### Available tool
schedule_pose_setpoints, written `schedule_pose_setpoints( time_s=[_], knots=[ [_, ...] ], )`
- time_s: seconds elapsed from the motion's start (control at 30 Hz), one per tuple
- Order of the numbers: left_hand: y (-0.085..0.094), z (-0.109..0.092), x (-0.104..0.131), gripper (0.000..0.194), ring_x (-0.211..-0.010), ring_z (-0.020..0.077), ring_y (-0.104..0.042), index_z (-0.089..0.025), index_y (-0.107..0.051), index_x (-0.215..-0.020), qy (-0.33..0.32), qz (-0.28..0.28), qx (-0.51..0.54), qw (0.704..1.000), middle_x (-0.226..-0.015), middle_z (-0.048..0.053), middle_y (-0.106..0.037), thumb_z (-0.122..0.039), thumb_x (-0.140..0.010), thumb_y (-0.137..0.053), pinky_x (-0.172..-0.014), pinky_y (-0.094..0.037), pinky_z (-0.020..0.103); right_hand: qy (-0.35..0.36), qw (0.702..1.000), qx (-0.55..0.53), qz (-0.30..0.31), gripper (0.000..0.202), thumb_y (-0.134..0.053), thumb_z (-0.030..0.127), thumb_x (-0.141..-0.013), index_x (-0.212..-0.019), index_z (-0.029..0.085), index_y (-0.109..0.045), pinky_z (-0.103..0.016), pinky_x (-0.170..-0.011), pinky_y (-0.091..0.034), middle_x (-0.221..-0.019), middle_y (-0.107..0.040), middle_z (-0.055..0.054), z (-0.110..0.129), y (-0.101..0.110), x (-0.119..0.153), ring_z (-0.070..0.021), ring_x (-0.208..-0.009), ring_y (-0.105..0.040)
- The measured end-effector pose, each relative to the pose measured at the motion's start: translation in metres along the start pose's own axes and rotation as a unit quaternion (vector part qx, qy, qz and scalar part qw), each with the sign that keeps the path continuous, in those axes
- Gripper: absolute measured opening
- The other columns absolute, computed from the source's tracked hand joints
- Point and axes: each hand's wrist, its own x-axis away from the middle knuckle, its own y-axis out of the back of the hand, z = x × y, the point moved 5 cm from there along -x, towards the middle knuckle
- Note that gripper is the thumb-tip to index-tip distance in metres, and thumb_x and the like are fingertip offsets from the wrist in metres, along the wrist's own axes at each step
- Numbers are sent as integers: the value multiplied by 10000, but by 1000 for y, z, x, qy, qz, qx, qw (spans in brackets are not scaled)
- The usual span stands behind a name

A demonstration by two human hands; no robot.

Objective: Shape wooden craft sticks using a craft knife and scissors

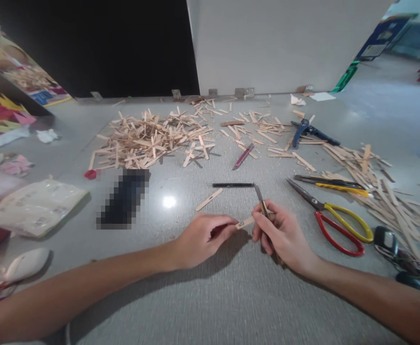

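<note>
B/c the stick [244, 223] prob. must keep still, L hand [199, 240] pinches its left end & R hand [283, 235] curls tight round a thin blade [260, 196].

Two hands [198, 241] [282, 234], one pair of scissors [316, 203]

Held stick [244, 224], matt wood; tabletop [202, 306], glossy.

This looks like a shared craft workshop: a heap of wooden craft sticks [155, 136] and loose offcuts cover the grey worktable [195, 316], with long-bladed scissors [315, 202], a yellow utility knife [339, 186] and blue-handled hand cutters [302, 128] lying among them. Black [123, 43] and white panels [274, 43] on metal brackets [244, 91] divide the table, and beyond them another person [11, 52] sits near a second stick pile [33, 77].
</note>
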Motion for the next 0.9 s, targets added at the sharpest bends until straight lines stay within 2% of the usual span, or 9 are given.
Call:
schedule_pose_setpoints(
  time_s=[0.1,0.2,0.27,0.4,0.53,0.73,0.83,0.9],
  knots=[
    [2,-4,5,244,-662,129,-704,-143,-744,-1096,-94,-82,-68,990,-874,58,-817,-262,-1136,-534,-619,-527,218,9,1000,7,4,394,-721,584,-950,-892,227,-562,-170,-355,-323,-568,-665,62,0,0,0,-45,-325,-439],
    [1,-6,7,235,-781,141,-778,-165,-717,-1042,-145,-101,-102,979,-938,61,-834,-247,-1150,-524,-719,-589,220,9,1000,16,7,391,-701,586,-965,-901,229,-553,-170,-353,-316,-595,-679,58,-1,-1,1,-42,-325,-442],
    [1,-6,7,227,-789,137,-788,-174,-695,-1026,-162,-106,-118,974,-918,47,-827,-245,-1153,-521,-727,-598,213,6,1000,21,14,388,-694,588,-970,-909,232,-553,-177,-350,-323,-606,-687,55,-2,-2,1,-47,-325,-446],
    [-2,-6,10,224,-794,132,-793,-186,-641,-1041,-188,-110,-161,963,-928,42,-816,-237,-1171,-466,-693,-595,208,7,999,26,26,384,-681,590,-985,-911,236,-552,-192,-366,-367,-637,-720,36,-4,-4,3,-56,-338,-471],
    [-8,-9,13,257,-755,128,-770,-185,-564,-1079,-206,-101,-254,940,-908,34,-778,-210,-1192,-335,-574,-538,204,3,999,13,37,395,-685,602,-986,-920,239,-543,-198,-384,-396,-643,-729,34,-5,-6,3,-57,-343,-481],
    [-11,-15,14,249,-678,137,-728,-171,-508,-1094,-225,-80,-343,908,-842,28,-722,-145,-1180,-275,-493,-482,220,-4,999,9,33,428,-699,621,-968,-884,233,-538,-181,-366,-358,-667,-750,15,-3,-5,0,-53,-355,-504],
    [-10,-14,14,234,-712,146,-738,-165,-514,-1111,-223,-83,-328,914,-890,59,-742,-133,-1171,-290,-502,-480,215,-4,1000,8,10,439,-718,627,-951,-878,236,-532,-183,-362,-357,-665,-747,17,-1,-1,-1,-54,-353,-504],
    [-7,-11,13,225,-702,136,-729,-172,-530,-1104,-207,-95,-267,936,-920,65,-757,-143,-1166,-316,-523,-492,208,-4,1000,8,-3,443,-729,630,-943,-883,236,-536,-187,-365,-371,-661,-741,22,-1,1,-2,-57,-351,-506]
  ],
)
